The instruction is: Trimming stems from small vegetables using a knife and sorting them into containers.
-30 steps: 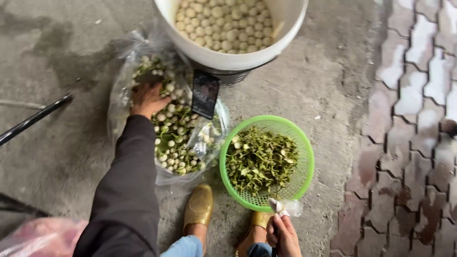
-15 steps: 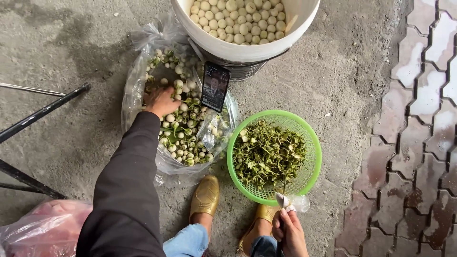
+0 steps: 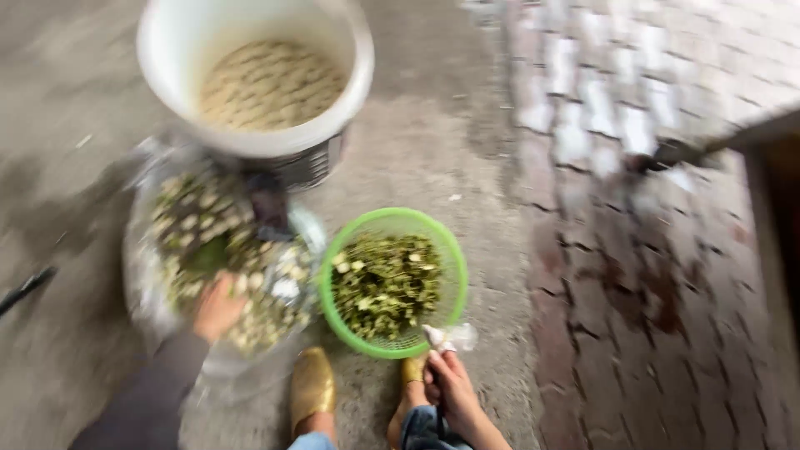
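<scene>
Head view, heavily motion-blurred, looked down at a grey concrete floor (image 3: 75, 100) bordered on the right by wet interlocking paving bricks (image 3: 650, 275).

Left hand (image 3: 218, 307): it lay inside a clear plastic bag (image 3: 142, 283) spread open on the floor and filled with small pale round pods mixed with green scraps (image 3: 208, 242). The fingers were curled down into the pile; whether they had closed on any pods could not be told through the blur.

Right hand (image 3: 450, 385): it rested near the knee, just beside the rim of a round green plastic mesh basket (image 3: 454, 267) holding dark green trimmings (image 3: 385, 285). Its fingertips were pinched on a small pale piece (image 3: 435, 337), which touched the basket's near edge.

Surroundings: a large white plastic bucket (image 3: 167, 58) filled with peeled cream-coloured seeds (image 3: 271, 83) stood beyond the bag. A dark flat object (image 3: 268, 208) leaned between bag and bucket. Two gold-toned shoes (image 3: 312, 387) showed at the bottom.

Handling judgement: the pods appeared small, light and firm, and likely to roll, so a loose cupped grab from above should suit a handful. A single pod would be better taken by a fingertip pinch across its width. The bag looked thin, limp and slippery, and should be lifted by its gathered rim.
</scene>
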